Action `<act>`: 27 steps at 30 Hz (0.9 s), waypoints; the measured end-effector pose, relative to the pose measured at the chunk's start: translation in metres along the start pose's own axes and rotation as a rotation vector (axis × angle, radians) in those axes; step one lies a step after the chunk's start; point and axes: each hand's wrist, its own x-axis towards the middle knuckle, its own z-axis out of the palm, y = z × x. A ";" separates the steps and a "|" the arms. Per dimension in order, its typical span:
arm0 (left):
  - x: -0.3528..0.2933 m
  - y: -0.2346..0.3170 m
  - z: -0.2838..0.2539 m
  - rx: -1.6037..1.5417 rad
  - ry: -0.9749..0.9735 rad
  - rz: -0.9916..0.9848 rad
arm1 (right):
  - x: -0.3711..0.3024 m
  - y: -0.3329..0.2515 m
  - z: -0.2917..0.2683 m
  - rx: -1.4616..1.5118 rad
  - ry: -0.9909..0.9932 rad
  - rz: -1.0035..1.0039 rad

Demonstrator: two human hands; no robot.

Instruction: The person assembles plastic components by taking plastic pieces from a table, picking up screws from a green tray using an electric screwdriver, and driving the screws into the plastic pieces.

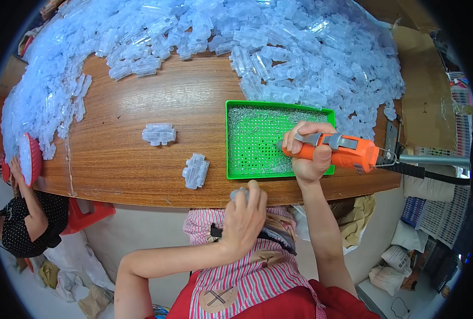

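Note:
My right hand [312,159] is wrapped round an orange electric screwdriver [356,156] with a grey lever. Its tip points left, over a green tray [227,154] with a perforated bottom. Small silvery screws [252,114] lie scattered in the tray, thickest along its edges. At the table's front edge, my left hand [244,220] pinches a translucent plastic piece [238,193], mostly hidden by the fingers. Two clear plastic housings lie apart on the wood left of the tray: one farther off [159,134], one nearer [196,170].
A large heap of clear plastic parts [300,58] covers the far and left sides of the brown table [119,165]. At far left, a co-worker's hand [17,170] touches a red basket [32,159]. A metal spring [433,160] and black cable reach the screwdriver from the right.

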 end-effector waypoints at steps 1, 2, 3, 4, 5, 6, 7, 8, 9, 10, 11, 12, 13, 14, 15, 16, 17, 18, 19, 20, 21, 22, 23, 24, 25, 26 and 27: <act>0.003 0.004 0.001 -0.014 0.039 0.007 | 0.000 0.000 0.000 0.001 -0.005 -0.004; 0.005 0.008 0.004 -0.028 0.078 0.014 | 0.000 0.000 -0.001 0.002 -0.010 -0.009; 0.005 0.011 0.007 -0.029 0.061 0.024 | 0.000 0.000 0.000 0.006 -0.016 -0.008; 0.006 0.014 0.012 -0.026 0.061 0.017 | 0.000 0.000 0.000 0.010 -0.029 -0.009; 0.007 0.017 0.015 0.015 0.078 0.026 | 0.001 0.000 0.001 0.014 -0.041 -0.011; 0.008 0.018 0.016 0.053 0.095 0.042 | 0.000 0.000 0.000 0.013 -0.042 -0.012; 0.008 0.019 0.015 0.048 0.082 0.055 | 0.000 0.000 0.000 0.010 -0.038 -0.009; 0.007 0.021 0.014 0.049 0.083 0.054 | 0.000 0.000 -0.001 0.008 -0.035 -0.007; 0.007 0.024 0.013 -0.011 0.061 0.038 | 0.000 -0.001 -0.001 0.009 -0.036 -0.007; 0.006 0.025 0.011 -0.071 0.039 0.022 | 0.001 -0.001 -0.001 0.010 -0.045 -0.007; 0.004 0.025 0.009 -0.070 0.040 0.021 | 0.001 -0.002 -0.001 0.010 -0.054 -0.008; 0.003 0.025 0.006 -0.155 -0.001 0.021 | 0.001 -0.002 -0.001 0.010 -0.055 -0.009; 0.004 0.025 0.002 -0.240 -0.041 0.021 | 0.000 -0.001 0.000 0.007 -0.055 -0.014; 0.004 0.023 -0.002 -0.239 -0.040 0.022 | 0.000 -0.001 0.000 0.003 -0.054 -0.019; 0.005 0.017 -0.007 -0.287 -0.075 0.022 | 0.001 0.000 -0.001 0.002 -0.053 -0.019; 0.006 0.010 -0.011 -0.332 -0.111 0.020 | 0.001 0.000 0.000 0.007 -0.063 -0.015; 0.009 0.001 -0.012 -0.283 -0.102 0.069 | 0.001 0.000 0.000 0.011 -0.073 -0.012; 0.011 -0.010 -0.010 -0.259 -0.059 0.124 | 0.000 0.001 0.000 0.012 -0.073 -0.012; 0.014 -0.020 -0.008 -0.236 -0.012 0.180 | 0.000 0.001 0.000 0.016 -0.067 -0.009; 0.016 -0.028 -0.007 -0.266 -0.001 0.227 | 0.000 0.000 0.000 0.019 -0.060 -0.006; 0.018 -0.036 -0.006 -0.263 0.000 0.227 | 0.000 0.001 -0.001 0.022 -0.060 -0.009; 0.021 -0.043 -0.004 -0.298 -0.017 0.297 | 0.000 0.001 -0.002 0.012 -0.057 -0.011; 0.022 -0.050 -0.001 -0.334 -0.034 0.368 | 0.000 0.000 -0.003 0.001 -0.055 -0.013; 0.023 -0.056 0.002 -0.460 -0.012 0.375 | -0.001 -0.001 -0.002 0.003 -0.055 -0.013; 0.021 -0.057 0.003 -0.459 -0.012 0.375 | 0.000 -0.004 -0.001 0.007 -0.062 -0.025; 0.021 -0.058 0.003 -0.580 0.079 0.339 | 0.001 -0.009 0.000 0.011 -0.070 -0.037; 0.018 -0.059 0.002 -0.701 0.170 0.298 | 0.001 -0.019 0.003 0.137 -0.048 -0.044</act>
